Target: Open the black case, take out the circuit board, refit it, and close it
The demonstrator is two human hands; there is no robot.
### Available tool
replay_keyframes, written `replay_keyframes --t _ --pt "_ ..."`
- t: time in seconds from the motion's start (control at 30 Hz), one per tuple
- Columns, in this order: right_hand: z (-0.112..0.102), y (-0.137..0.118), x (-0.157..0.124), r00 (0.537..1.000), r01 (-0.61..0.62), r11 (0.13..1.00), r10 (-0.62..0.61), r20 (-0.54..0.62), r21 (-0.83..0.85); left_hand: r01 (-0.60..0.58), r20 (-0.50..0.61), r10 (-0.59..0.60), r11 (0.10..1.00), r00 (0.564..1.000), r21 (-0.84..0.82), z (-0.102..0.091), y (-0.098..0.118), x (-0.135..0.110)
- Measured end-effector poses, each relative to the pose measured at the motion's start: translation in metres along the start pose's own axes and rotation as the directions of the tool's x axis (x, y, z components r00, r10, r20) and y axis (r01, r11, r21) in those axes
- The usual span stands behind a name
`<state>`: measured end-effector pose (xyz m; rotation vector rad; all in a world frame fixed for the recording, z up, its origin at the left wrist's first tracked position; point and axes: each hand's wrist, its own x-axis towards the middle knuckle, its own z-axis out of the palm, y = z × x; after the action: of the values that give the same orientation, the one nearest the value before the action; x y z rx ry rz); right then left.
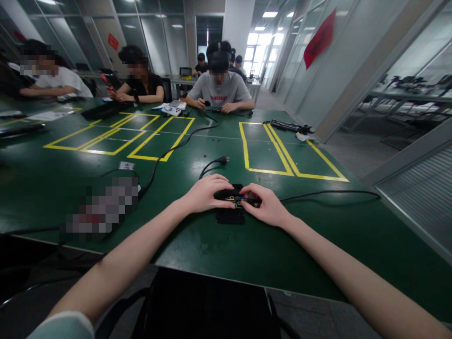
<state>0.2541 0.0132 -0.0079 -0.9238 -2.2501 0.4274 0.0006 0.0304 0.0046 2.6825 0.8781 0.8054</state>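
Both hands meet over a small opened electronic device on the green table. My left hand [208, 193] is closed around the left end of a small circuit board [236, 202] with yellow and green parts. On its right side my right hand [266, 205] is closed, thumb and fingers pinching the end of a black cable [325, 193] beside the board. A black plastic case half [230, 216] lies just below the fingers, and another dark case piece shows behind them. Beyond my left hand lies a black power plug [223, 160] on a short cord. Fingers hide much of the board.
A blurred-out power strip [106, 207] with a tag lies left, its long cord [155, 169] running across the table. Yellow tape rectangles [270, 172] mark the surface. A folded black tripod-like item [287, 126] lies far right. Several people sit across the table.
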Motion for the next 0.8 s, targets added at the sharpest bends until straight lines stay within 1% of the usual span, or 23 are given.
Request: replay_keyframes --t 0.1,0.17,0.27,0.3,0.37,0.43,0.5,0.63,0.8 --pt "-0.001 -0.001 -0.001 1.000 0.009 0.998 -0.009 0.000 -0.057 0.022 -0.033 -0.022 1.000 0.999 0.003 -0.007 0.001 -0.003" --pt "-0.002 -0.003 -0.001 1.000 0.025 0.996 -0.027 -0.016 -0.091 0.053 -0.031 -0.053 0.999 0.998 0.001 -0.011 0.000 -0.005" --pt "-0.002 -0.005 0.000 0.994 0.081 0.992 -0.087 -0.060 -0.100 0.120 0.021 -0.120 0.993 0.993 -0.003 -0.013 -0.003 -0.008" --pt "-0.001 -0.006 0.000 0.993 0.103 0.991 -0.108 -0.054 -0.090 0.138 0.042 -0.138 0.990 0.990 -0.004 -0.014 -0.004 -0.008" --pt "-0.001 -0.006 0.001 0.991 0.131 0.990 -0.132 0.002 -0.059 0.160 0.074 -0.160 0.987 0.984 -0.006 -0.014 -0.005 -0.008" --pt "0.000 -0.006 0.001 0.991 0.120 0.992 -0.117 0.065 -0.031 0.171 0.090 -0.170 0.985 0.981 -0.007 -0.013 -0.005 -0.008" --pt "0.000 -0.005 0.000 0.992 0.091 0.996 -0.089 0.087 -0.017 0.179 0.097 -0.178 0.984 0.979 -0.004 -0.013 -0.004 -0.007" --pt "0.000 -0.002 -0.001 0.996 0.063 0.998 -0.061 0.062 -0.027 0.192 0.104 -0.192 0.981 0.976 0.008 -0.012 -0.004 -0.006" --pt "0.003 0.000 -0.001 0.999 0.030 0.996 -0.027 0.032 -0.082 0.200 0.119 -0.200 0.980 0.972 0.015 -0.011 -0.006 -0.005"
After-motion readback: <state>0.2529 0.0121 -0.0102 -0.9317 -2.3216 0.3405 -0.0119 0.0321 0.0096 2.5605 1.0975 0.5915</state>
